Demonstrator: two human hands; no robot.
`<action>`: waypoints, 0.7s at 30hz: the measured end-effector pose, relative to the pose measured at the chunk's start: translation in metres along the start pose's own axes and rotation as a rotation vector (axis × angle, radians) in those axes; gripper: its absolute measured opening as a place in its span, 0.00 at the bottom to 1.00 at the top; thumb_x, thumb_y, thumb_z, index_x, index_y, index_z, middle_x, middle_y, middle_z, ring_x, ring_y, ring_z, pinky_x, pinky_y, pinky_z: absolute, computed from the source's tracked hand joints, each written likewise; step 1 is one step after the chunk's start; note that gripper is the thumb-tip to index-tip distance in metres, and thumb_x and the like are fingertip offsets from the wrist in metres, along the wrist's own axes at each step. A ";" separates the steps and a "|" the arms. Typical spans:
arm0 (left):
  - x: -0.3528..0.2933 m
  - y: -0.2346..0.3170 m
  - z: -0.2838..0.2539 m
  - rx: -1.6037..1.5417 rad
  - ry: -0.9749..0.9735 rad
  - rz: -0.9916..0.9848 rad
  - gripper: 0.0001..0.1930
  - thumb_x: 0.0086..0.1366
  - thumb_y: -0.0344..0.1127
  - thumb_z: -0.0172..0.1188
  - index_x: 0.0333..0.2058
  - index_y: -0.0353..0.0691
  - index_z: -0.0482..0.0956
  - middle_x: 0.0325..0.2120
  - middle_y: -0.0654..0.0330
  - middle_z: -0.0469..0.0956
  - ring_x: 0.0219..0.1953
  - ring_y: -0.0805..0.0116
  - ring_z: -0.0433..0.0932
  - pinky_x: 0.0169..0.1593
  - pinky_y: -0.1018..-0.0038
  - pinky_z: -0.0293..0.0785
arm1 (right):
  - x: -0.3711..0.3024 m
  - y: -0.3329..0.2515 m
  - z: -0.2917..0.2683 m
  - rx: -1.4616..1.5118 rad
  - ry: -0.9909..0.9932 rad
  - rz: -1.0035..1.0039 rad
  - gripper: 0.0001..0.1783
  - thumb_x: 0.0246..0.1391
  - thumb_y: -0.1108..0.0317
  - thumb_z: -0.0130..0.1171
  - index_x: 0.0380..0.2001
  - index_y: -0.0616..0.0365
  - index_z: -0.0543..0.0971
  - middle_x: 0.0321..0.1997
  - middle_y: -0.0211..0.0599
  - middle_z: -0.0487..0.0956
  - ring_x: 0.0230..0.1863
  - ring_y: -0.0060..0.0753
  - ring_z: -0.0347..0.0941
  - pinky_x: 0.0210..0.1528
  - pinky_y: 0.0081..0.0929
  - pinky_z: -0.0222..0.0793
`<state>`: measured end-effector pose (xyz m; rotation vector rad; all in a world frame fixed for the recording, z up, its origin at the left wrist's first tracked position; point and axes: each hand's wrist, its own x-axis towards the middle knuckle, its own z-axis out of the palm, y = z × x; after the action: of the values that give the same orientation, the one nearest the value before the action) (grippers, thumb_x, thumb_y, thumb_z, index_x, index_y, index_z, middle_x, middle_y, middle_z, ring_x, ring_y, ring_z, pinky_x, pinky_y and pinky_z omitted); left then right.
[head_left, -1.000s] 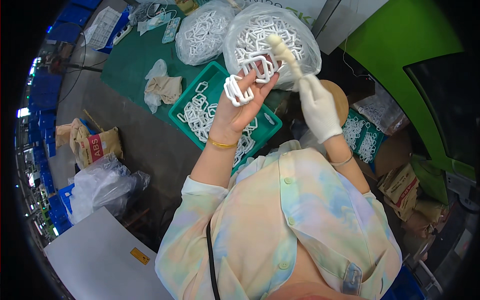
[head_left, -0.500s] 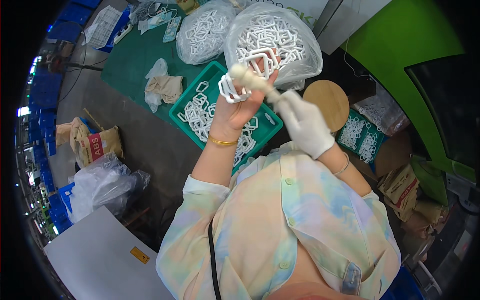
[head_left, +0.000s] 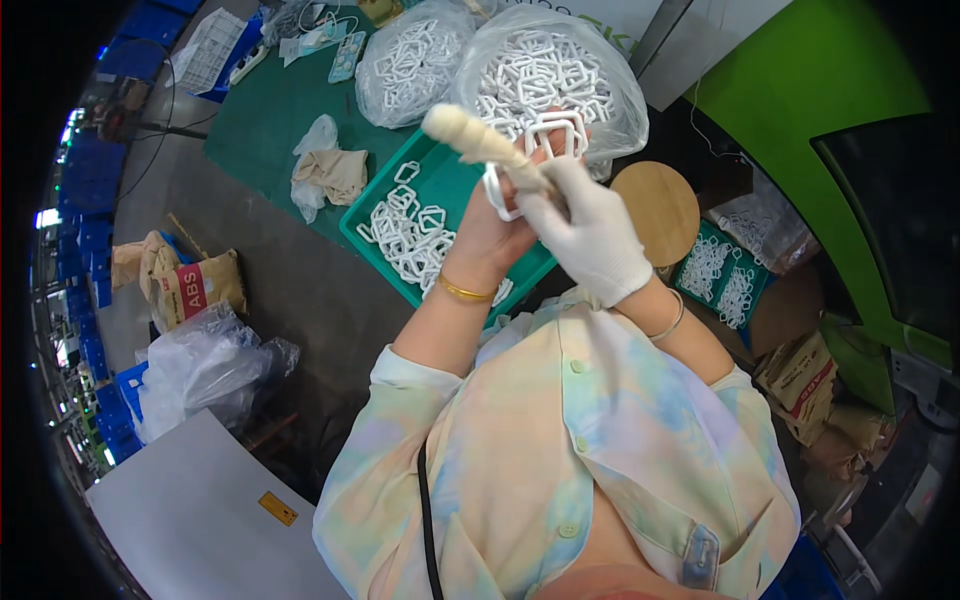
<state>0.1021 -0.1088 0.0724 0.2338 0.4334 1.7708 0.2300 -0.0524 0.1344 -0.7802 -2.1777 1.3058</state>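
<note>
My bare left hand (head_left: 492,232) is raised over the near right part of a green tray (head_left: 352,225), with its fingers closed round white plastic loops. One angular loop (head_left: 572,120) sticks out past the fingertips, and part of another loop (head_left: 492,188) shows beside the palm. My gloved right hand (head_left: 592,240) grips a stick with a knobbly cream wrapped head (head_left: 458,130), pointing up and left across the left hand. The gloved fingers overlap the left hand and hide much of what it holds. More white loops (head_left: 405,235) lie heaped in the tray.
Two clear plastic bags, a smaller bag (head_left: 372,85) and a larger bag (head_left: 632,95), full of white loops stand behind the tray. A round wooden stool (head_left: 655,212) is at right, beside another green tray (head_left: 692,285) of loops. A beige cloth (head_left: 333,178) lies on the green table (head_left: 250,140).
My left hand has moved right and turned, so fewer loops show in it. My right hand has come in against it, and the stick's head has shifted up and left.
</note>
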 end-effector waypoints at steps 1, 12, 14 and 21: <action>-0.002 0.006 0.003 0.057 -0.070 -0.022 0.22 0.70 0.26 0.53 0.61 0.30 0.66 0.58 0.49 0.71 0.58 0.58 0.74 0.67 0.62 0.67 | 0.003 0.004 -0.002 -0.037 0.061 0.020 0.12 0.59 0.66 0.61 0.42 0.59 0.75 0.28 0.39 0.78 0.28 0.25 0.76 0.34 0.25 0.71; 0.001 0.015 0.015 -0.185 0.035 0.066 0.23 0.66 0.20 0.53 0.60 0.33 0.67 0.56 0.54 0.74 0.60 0.62 0.72 0.71 0.58 0.61 | 0.004 0.031 -0.026 -0.108 0.089 0.160 0.10 0.67 0.64 0.51 0.38 0.60 0.75 0.24 0.47 0.74 0.25 0.45 0.74 0.31 0.35 0.67; 0.000 0.019 0.011 -0.173 0.021 0.069 0.23 0.66 0.20 0.53 0.60 0.33 0.67 0.56 0.53 0.73 0.60 0.61 0.71 0.71 0.58 0.60 | -0.002 0.022 -0.023 -0.085 0.032 0.094 0.09 0.66 0.64 0.51 0.38 0.59 0.75 0.24 0.48 0.74 0.26 0.46 0.74 0.31 0.36 0.67; 0.003 0.025 0.010 -0.178 0.059 0.070 0.23 0.65 0.20 0.52 0.59 0.32 0.68 0.57 0.52 0.73 0.61 0.60 0.71 0.71 0.57 0.60 | -0.008 0.020 -0.016 -0.177 -0.058 0.054 0.09 0.66 0.64 0.51 0.38 0.57 0.75 0.26 0.50 0.76 0.29 0.52 0.77 0.32 0.39 0.69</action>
<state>0.0833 -0.1088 0.0918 0.0722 0.3100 1.8769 0.2512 -0.0403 0.1225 -0.8844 -2.3572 1.1864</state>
